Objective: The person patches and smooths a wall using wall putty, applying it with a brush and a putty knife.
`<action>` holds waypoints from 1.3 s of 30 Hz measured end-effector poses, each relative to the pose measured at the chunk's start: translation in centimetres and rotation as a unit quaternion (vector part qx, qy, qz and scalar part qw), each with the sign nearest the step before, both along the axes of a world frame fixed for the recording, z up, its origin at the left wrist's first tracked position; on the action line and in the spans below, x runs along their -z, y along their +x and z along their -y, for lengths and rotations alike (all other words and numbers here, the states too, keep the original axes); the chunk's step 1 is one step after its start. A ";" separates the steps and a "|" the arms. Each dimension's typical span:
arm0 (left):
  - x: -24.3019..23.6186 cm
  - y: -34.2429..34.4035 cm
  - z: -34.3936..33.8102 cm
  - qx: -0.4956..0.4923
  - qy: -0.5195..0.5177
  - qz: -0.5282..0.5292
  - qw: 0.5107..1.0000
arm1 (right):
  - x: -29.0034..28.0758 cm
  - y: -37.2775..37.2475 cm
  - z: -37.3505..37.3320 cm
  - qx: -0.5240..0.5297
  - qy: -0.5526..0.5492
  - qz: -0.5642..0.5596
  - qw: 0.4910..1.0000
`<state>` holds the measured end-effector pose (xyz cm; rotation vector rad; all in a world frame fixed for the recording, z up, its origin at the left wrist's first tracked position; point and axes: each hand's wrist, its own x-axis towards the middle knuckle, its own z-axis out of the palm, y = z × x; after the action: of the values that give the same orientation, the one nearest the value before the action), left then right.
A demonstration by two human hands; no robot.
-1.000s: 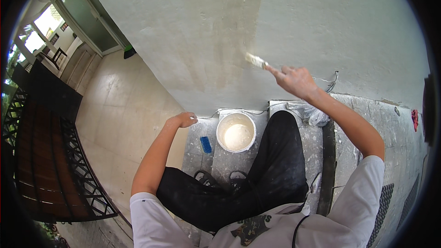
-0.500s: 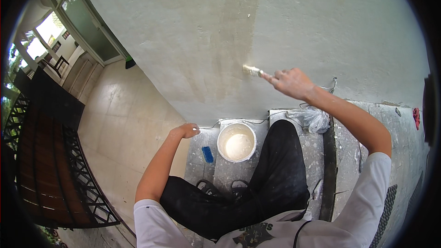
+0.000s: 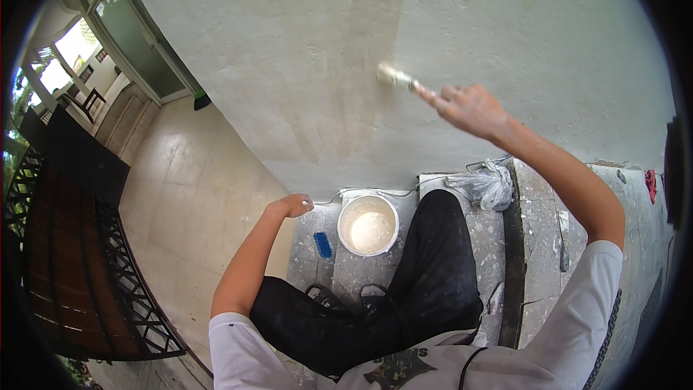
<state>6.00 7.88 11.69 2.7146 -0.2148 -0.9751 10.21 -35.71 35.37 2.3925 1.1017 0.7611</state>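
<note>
My right hand point(image 3: 473, 110) is closed round the handle of a paintbrush point(image 3: 395, 78), its pale bristles at the wall point(image 3: 491, 36). The brush is slightly blurred. A damp, darker streak runs up and down the wall beside the bristles. Low on the left, my left hand point(image 3: 294, 206) hangs with curled fingers near the wall's foot. A small white spot shows at its fingertips, too small to name. Between that hand and my bent knee stands a white bucket point(image 3: 367, 244) with creamy liquid inside. A blue scrubbing brush point(image 3: 323, 245) lies left of the bucket.
A clear plastic bag point(image 3: 489, 186) lies against the wall right of my knee. Scraper-like tools point(image 3: 564, 249) rest on the spattered floor to the right. A red cloth point(image 3: 650, 185) lies farther right. A dark metal gate point(image 3: 65, 267) stands at left.
My right hand has moved the paintbrush upward along the wall. My left hand stays almost where it was. The view has shifted slightly.
</note>
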 end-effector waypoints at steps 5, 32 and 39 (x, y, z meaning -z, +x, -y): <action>0.1 -0.6 -1.1 0.011 0.000 0.018 1.000 | -3.0 -1.0 0.6 -0.042 0.041 0.043 0.997; 0.9 -0.3 -1.6 0.036 0.008 0.017 0.999 | -12.4 0.4 0.9 -0.093 0.079 0.117 0.986; 2.2 -0.1 -3.3 0.030 0.009 0.038 0.999 | -13.2 2.2 -0.2 -0.067 0.136 0.105 0.983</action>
<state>5.93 11.16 9.45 2.7784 -0.3038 -0.8953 12.42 -35.55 48.58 2.3989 1.1431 1.2509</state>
